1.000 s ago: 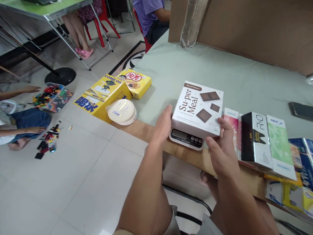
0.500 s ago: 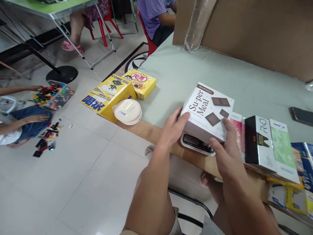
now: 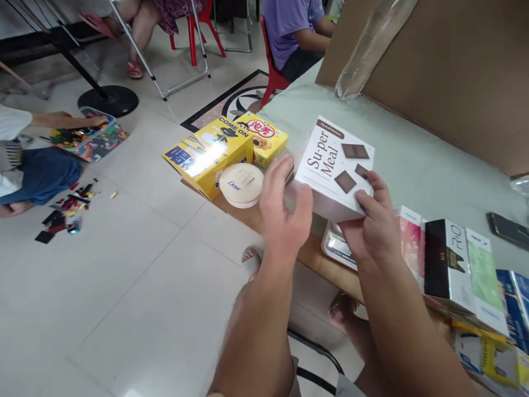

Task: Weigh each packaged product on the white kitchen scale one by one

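A white "Su-per Meal" box (image 3: 322, 190) with brown squares printed on top is raised over the table, slightly tilted. My right hand (image 3: 378, 229) grips its right side, thumb on the top edge. My left hand (image 3: 283, 215) is at the box's left side with fingers spread and a little blurred; whether the thumb still touches the box is hard to tell. Below the box, a white kitchen scale (image 3: 336, 245) is partly covered by the box and right hand. Just left of my left hand lies a round cream Dove container (image 3: 241, 184).
Two yellow boxes, a large one (image 3: 210, 157) and a smaller one (image 3: 264, 138), stand at the table's left edge. Several cartons (image 3: 452, 270) line the right, near a phone (image 3: 510, 229). Cardboard (image 3: 446, 77) rises behind. A person sits by a toy-brick bin (image 3: 103, 140) on the floor.
The Su-per Meal box has moved left off the scale, carried in my right hand. My left hand's fingers have spread from their hold on its side. The view has shifted too.
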Tool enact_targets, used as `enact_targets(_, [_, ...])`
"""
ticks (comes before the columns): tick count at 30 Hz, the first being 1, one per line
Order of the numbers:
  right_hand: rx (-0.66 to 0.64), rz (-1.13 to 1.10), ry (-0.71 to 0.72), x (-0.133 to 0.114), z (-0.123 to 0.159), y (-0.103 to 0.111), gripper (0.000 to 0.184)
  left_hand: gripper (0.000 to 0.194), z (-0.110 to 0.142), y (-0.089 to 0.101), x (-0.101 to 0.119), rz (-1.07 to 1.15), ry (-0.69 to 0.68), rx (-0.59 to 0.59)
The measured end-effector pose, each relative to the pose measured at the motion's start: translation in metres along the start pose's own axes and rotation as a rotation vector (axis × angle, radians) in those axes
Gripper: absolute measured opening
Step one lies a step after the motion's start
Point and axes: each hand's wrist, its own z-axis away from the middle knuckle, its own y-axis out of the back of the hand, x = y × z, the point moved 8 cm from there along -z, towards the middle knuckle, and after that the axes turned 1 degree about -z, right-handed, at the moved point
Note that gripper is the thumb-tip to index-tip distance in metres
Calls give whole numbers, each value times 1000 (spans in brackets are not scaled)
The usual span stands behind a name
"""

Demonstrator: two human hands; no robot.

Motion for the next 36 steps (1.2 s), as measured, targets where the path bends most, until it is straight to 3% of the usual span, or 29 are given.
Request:
enact_targets(2, [-45, 35, 22, 10, -13, -13, 61, 29, 4, 20, 18, -73, -204, 179])
enact_targets(4, [-65, 61, 31, 23, -25, -26, 62, 25, 7, 38, 26, -131, -301, 341])
enact_targets(8, [-11, 46, -42, 50, -38, -43, 59, 23, 4, 61, 25, -203, -298, 491])
enact_targets(16, [1, 249, -57, 55, -22, -45, 66, 24, -7, 73, -7, -170, 49, 515])
enact_targets(19, [-91, 287, -34, 56, -14, -48, 74, 33, -12, 75, -16, -269, 106, 508])
enact_targets(23, [-99, 340, -5, 61, -15, -46, 79, 46, -16, 74, -24, -365, 134, 474])
enact_targets(27, [-168, 418, 38, 61, -15, -56, 77, 47, -15, 75, -25, -363, 109, 474])
enact_targets(30, [-158, 426, -8, 55, -9, -57, 75, 39, -14, 74, -19, -349, 63, 492])
enact_targets(33, [-80, 393, 16, 35, 6, -44, 67, 28, -9, 71, 4, -297, -128, 544])
enact_targets(36, [-145, 293, 150, 5, 32, -25, 33, 18, 2, 58, 30, -205, -354, 533])
